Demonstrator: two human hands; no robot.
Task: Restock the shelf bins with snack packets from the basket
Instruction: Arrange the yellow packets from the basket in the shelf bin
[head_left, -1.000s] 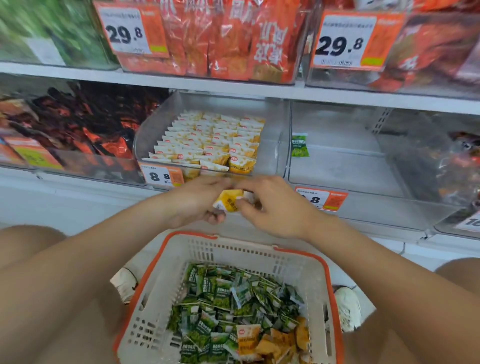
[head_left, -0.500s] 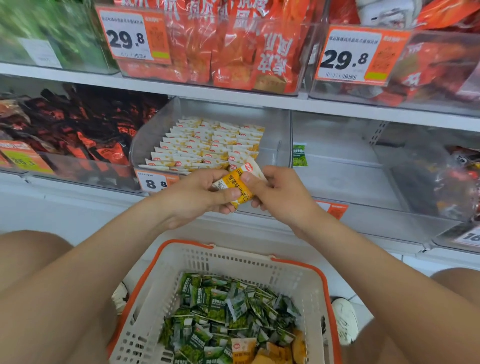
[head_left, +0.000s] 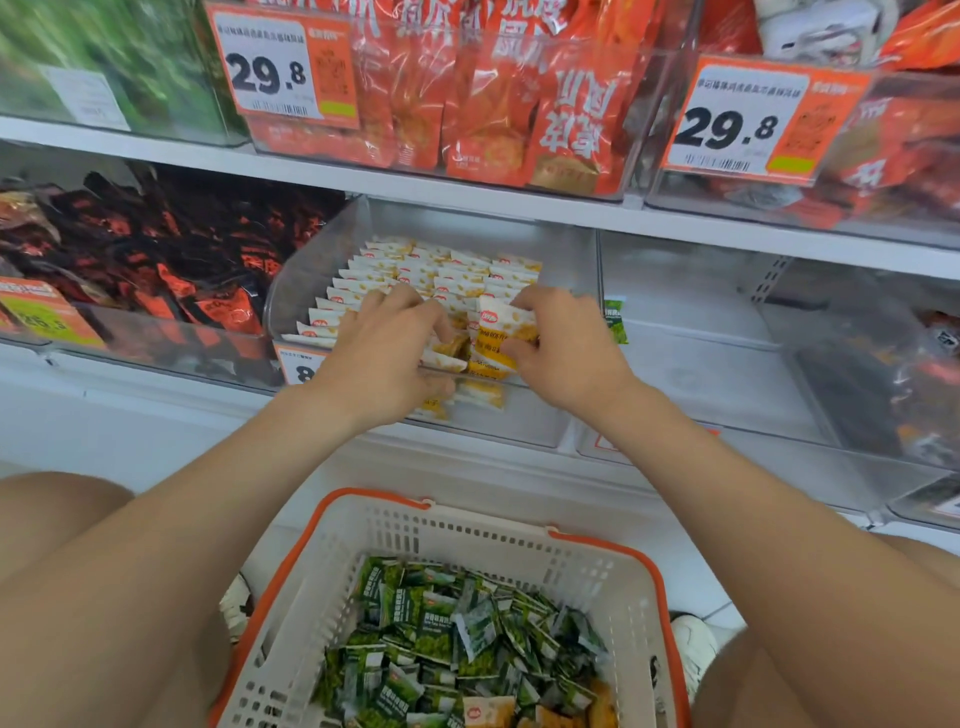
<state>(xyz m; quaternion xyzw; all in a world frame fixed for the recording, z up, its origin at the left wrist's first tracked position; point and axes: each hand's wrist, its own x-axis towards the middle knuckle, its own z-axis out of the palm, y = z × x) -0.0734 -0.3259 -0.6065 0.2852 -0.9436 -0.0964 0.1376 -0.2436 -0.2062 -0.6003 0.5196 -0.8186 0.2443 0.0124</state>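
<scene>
The right hand (head_left: 566, 353) pinches a yellow-and-white packet (head_left: 496, 335) upright at the front of the clear bin (head_left: 311, 270). The left hand (head_left: 384, 358) rests on the rows of like packets (head_left: 415, 265) there. The next bin (head_left: 701, 364) holds one green packet (head_left: 615, 321). Below, the orange-rimmed basket (head_left: 498, 530) holds a heap of green packets (head_left: 441, 644)

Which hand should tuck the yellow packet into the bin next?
The right hand: it pinches the yellow packet just over the clear bin front. The left hand holds nothing; its fingers rest on the packed rows.
</scene>
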